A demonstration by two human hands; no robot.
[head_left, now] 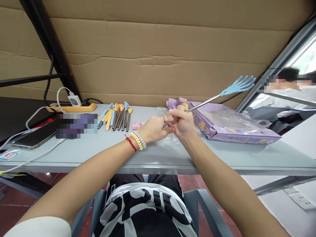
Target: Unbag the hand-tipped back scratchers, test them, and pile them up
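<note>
Gripping a blue back scratcher (227, 91) in both hands, just above the desk (153, 159) near its middle. Right hand (182, 122) is clenched round the metal shaft; left hand (153, 129) has its fingers closed on the near end, pressed against the right. Only a speck of blue shows between them, so most of the handle is hidden and exact finger placement is unclear. Shaft slants up-right, hand-shaped head in front of the cardboard panel (158, 42). Purple box (243, 136) sits to the right, near left corner partly behind the right hand; glare on its clear window, contents unreadable. Clear plastic bag (171, 142) is mostly under the hands, edges hard to trace. Pink packet (137, 126) is part-covered by the left hand. More scratchers (120, 117) overlap in a bundle beyond the left wrist, blue and yellow handles (108, 120) alongside; can't count reliably. Pixelation masks something beside the phone (37, 135). Both forearms run out of frame. Desk is light grey; orange power strip (87, 107) at the back left, white charger (74, 99) plugged in. Red tiled floor, grey chair (206, 207), wall socket (301, 200) low right, people (286, 84) at far right, partly pixelated.
</note>
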